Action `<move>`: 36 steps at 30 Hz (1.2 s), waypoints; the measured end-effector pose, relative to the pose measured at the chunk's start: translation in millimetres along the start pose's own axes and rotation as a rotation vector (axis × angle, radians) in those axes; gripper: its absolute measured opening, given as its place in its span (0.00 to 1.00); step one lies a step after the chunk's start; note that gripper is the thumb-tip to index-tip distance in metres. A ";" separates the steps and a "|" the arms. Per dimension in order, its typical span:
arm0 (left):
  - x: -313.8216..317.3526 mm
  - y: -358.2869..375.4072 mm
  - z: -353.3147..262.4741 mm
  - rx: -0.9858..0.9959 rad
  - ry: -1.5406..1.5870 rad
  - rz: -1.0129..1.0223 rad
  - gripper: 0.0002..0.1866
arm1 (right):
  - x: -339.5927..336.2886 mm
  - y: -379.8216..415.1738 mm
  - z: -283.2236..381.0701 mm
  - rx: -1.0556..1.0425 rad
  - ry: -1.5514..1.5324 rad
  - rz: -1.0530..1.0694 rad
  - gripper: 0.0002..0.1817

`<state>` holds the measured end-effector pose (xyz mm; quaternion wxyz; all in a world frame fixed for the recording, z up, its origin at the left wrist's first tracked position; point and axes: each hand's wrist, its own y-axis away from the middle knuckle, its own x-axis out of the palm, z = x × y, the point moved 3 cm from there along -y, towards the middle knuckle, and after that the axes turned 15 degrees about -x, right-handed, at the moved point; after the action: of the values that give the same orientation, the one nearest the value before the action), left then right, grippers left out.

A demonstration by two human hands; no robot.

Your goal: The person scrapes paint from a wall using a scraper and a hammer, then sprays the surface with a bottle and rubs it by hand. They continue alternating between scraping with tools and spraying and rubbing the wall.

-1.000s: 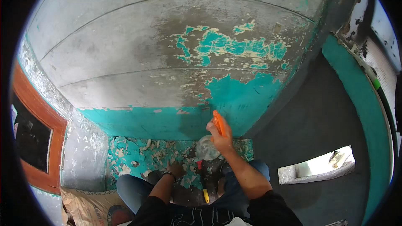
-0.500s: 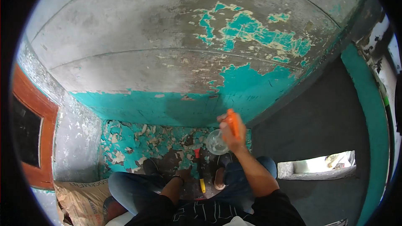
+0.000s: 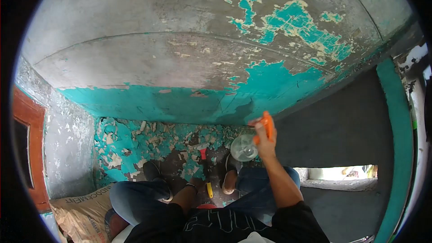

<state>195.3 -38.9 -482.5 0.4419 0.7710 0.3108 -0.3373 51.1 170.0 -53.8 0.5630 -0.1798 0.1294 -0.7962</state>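
My right hand (image 3: 266, 142) is wrapped round the orange trigger head of a spray bottle (image 3: 244, 148). The bottle's clear, rounded body hangs tilted to the left, in front of the lower wall (image 3: 270, 83). Down between my knees is my left hand (image 3: 197, 182), dark and close to a scraper (image 3: 209, 190). That scraper has a wide metal blade, a red neck and a yellow handle end, and it points towards the wall. My left fingers are too shadowed to show whether they touch it.
Turquoise paint flakes (image 3: 119, 141) cover the floor along the wall. Patches of turquoise paint (image 3: 292, 18) remain among bare grey plaster. At lower left stands a brown cement bag (image 3: 81, 213), near a wooden frame (image 3: 38, 153). A dark grey side wall (image 3: 337, 130) has a low opening (image 3: 342, 173).
My right hand and the spray bottle have shifted slightly right and up in view. The camera view has moved too, so wall and floor sit differently. My left hand stays beside the scraper.
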 end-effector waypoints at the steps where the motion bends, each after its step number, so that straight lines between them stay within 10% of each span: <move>1: 8.0 -12.7 0.0 0.001 0.014 -0.067 0.28 | -4.4 -5.5 0.5 0.009 0.003 0.004 0.20; 5: 71.0 10.1 16.3 -0.072 0.065 -0.219 0.24 | -7.2 4.1 9.0 0.072 0.229 0.158 0.20; 6: -44.8 47.7 -10.3 -0.083 -0.002 0.315 0.20 | -14.8 -1.8 8.0 0.021 0.258 0.108 0.23; 13: -107.8 56.6 -7.5 -0.386 0.118 0.432 0.17 | -50.3 -22.5 23.9 -0.063 0.386 -0.387 0.33; 21: -26.1 4.2 -18.5 -0.394 0.250 0.357 0.21 | -29.7 -8.5 28.6 0.060 0.417 0.157 0.18; 27: -70.9 9.9 -44.8 -0.649 0.208 0.266 0.25 | -23.0 -36.7 75.4 -0.430 0.201 -0.129 0.16; 34: -85.7 -2.6 -28.6 -0.630 0.398 0.244 0.23 | -24.0 -44.4 94.7 -0.543 0.130 -0.330 0.12; 36: -102.3 1.4 -26.4 -0.568 0.885 0.112 0.16 | -38.8 -45.5 98.9 -0.529 0.133 -0.354 0.11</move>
<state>143.7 -34.5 -390.4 0.4772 0.7048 0.5053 0.1420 66.9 221.4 48.6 0.3401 -0.2872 0.3349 -0.8305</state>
